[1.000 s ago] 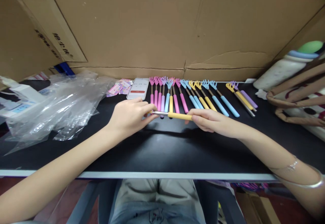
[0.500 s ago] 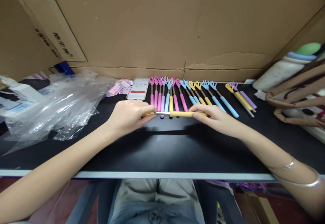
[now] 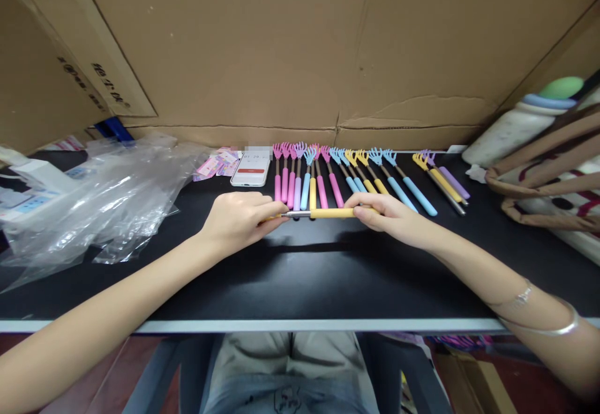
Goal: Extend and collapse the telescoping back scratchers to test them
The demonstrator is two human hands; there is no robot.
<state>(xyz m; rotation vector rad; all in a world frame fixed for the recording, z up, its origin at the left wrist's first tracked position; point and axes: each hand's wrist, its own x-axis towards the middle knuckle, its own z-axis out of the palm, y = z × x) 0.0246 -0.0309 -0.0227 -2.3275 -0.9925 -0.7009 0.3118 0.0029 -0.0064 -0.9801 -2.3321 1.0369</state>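
Observation:
A yellow back scratcher [image 3: 328, 212] with a short stretch of metal rod lies level between my two hands, above the black table. My left hand [image 3: 241, 220] pinches its left end, and the fingers hide most of the claw there. Around the yellow handle's right end, the fingers of my right hand [image 3: 384, 214] are closed. Just behind sits a row of back scratchers with claws pointing to the back: pink ones [image 3: 284, 179], blue ones [image 3: 410, 186] and yellow ones [image 3: 372, 176] among them. Farther right are a yellow claw on a rod [image 3: 438, 182] and a loose purple handle [image 3: 454, 182].
Clear plastic bags [image 3: 135, 195] cover the table's left side, beside a white device [image 3: 42, 179]. A phone [image 3: 252, 167] and small printed cards [image 3: 218, 164] lie near the cardboard wall [image 3: 244, 45]. At right a bottle [image 3: 520, 126] leans by a bag with brown handles [image 3: 529, 157].
Both hands keep their grip on the yellow back scratcher. The visible metal rod looks about the same length. The whole view has shifted slightly.

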